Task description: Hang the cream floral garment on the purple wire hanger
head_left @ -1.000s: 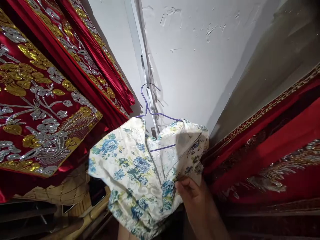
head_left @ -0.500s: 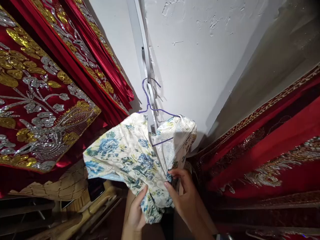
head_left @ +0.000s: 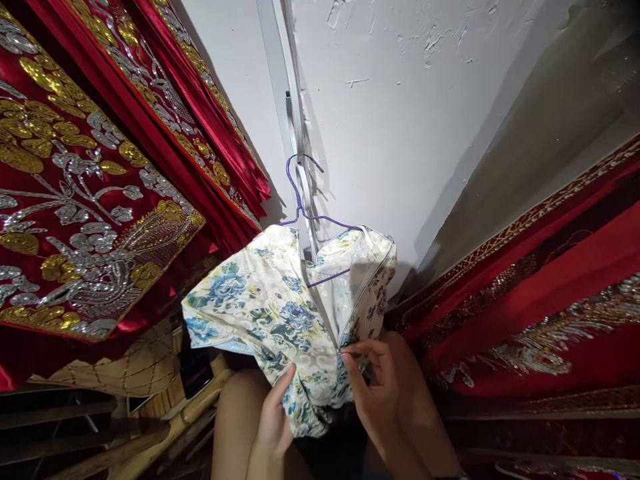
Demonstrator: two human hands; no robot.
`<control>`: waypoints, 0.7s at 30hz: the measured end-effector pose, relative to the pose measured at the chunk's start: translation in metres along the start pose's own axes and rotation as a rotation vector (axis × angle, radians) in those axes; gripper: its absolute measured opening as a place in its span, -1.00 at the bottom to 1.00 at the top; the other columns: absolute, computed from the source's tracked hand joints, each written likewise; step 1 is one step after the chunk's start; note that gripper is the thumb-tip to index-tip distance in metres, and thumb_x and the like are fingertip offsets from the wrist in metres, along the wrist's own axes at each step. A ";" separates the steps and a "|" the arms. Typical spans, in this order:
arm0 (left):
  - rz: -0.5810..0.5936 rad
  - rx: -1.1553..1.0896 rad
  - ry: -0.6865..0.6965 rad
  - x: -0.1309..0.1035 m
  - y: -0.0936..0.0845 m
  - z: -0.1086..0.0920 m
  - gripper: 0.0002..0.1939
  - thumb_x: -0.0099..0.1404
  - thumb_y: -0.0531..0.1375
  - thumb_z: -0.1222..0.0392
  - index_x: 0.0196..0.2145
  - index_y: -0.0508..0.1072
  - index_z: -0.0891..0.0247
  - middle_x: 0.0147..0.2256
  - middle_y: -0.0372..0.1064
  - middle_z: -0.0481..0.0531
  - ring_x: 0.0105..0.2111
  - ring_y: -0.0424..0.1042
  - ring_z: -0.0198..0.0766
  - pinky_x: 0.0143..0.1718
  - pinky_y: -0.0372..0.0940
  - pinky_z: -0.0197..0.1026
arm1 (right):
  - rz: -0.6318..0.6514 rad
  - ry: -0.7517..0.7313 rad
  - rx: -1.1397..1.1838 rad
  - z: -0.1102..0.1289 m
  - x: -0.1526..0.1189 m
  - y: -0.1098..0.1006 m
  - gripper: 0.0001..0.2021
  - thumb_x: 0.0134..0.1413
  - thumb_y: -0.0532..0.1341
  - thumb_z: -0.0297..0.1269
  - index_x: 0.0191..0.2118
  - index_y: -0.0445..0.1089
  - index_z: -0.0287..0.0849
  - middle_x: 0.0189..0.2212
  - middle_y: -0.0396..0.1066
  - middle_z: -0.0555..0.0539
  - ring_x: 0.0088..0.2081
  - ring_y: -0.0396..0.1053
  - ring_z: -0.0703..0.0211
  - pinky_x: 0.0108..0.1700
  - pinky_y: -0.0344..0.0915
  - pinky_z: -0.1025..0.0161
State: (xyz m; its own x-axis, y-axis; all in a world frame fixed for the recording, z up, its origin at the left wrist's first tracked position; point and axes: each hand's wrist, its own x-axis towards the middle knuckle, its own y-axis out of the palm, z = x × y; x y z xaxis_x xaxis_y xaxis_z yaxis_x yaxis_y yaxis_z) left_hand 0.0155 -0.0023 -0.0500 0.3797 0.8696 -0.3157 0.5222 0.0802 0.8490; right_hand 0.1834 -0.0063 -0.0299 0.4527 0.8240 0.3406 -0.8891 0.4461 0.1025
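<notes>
A white blouse [head_left: 287,313] with blue and green flowers hangs on a purple hanger [head_left: 300,203], its front neckline falling in a V. My left hand [head_left: 274,413] grips the blouse's lower left side, thumb on top and the other fingers hidden behind the cloth. At the bottom of the V, my right hand [head_left: 374,383] pinches the front edge of the blouse between thumb and forefinger. Whether a zip pull or another small fastener is in that pinch, I cannot make out.
The hanger hooks onto a pale metal strip [head_left: 295,127] before a white wall [head_left: 385,127]. Red embroidered cloth [head_left: 95,213] hangs at left, more red beaded cloth [head_left: 545,320] at right. A bamboo frame [head_left: 175,427] and a dark phone-like object [head_left: 197,370] are lower left.
My right thumb and forefinger have come closer together at the front edge. The blouse's left sleeve has shifted a little right. My knees now show more. My left hand keeps its hold.
</notes>
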 end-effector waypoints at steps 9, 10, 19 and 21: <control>-0.256 0.073 0.080 -0.009 0.001 -0.004 -0.25 0.40 0.21 0.27 0.43 0.04 -0.06 0.16 0.45 0.00 0.26 0.30 -0.01 0.38 0.10 0.01 | -0.007 -0.009 0.165 0.002 0.003 0.003 -0.77 0.20 0.32 -0.38 -0.18 0.23 -0.04 -0.35 0.48 0.01 -0.27 0.51 0.17 -0.19 0.47 0.21; -0.262 0.075 0.075 -0.010 0.002 -0.004 -0.24 0.39 0.22 0.28 0.43 0.04 -0.07 0.16 0.45 0.00 0.26 0.30 -0.01 0.38 0.10 0.01 | -0.013 -0.014 0.169 0.003 0.005 0.004 -0.77 0.19 0.32 -0.39 -0.18 0.23 -0.04 -0.36 0.48 0.03 -0.27 0.51 0.18 -0.18 0.46 0.21; -0.245 0.044 0.083 -0.018 0.003 0.000 -0.37 0.37 0.22 0.25 0.36 0.27 0.03 0.15 0.48 0.05 0.30 0.26 0.04 0.40 0.04 0.07 | 0.016 0.028 0.185 0.000 0.008 0.003 -0.76 0.13 0.36 -0.39 -0.19 0.29 -0.05 -0.37 0.47 0.05 -0.29 0.50 0.19 -0.16 0.47 0.21; -0.245 0.054 0.082 -0.019 0.005 -0.002 -0.41 0.37 0.23 0.23 0.33 0.33 0.06 0.12 0.50 0.07 0.29 0.28 0.04 0.40 0.05 0.06 | 0.018 0.022 0.148 0.002 0.008 0.002 -0.78 0.13 0.37 -0.38 -0.22 0.30 -0.05 -0.39 0.45 0.06 -0.30 0.50 0.19 -0.18 0.47 0.23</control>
State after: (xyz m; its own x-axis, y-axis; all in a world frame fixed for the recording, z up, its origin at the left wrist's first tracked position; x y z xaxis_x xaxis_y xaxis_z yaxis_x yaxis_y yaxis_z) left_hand 0.0096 -0.0176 -0.0390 0.1751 0.8642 -0.4717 0.6318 0.2688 0.7270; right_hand 0.1851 0.0002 -0.0255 0.4363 0.8398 0.3229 -0.8967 0.3760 0.2337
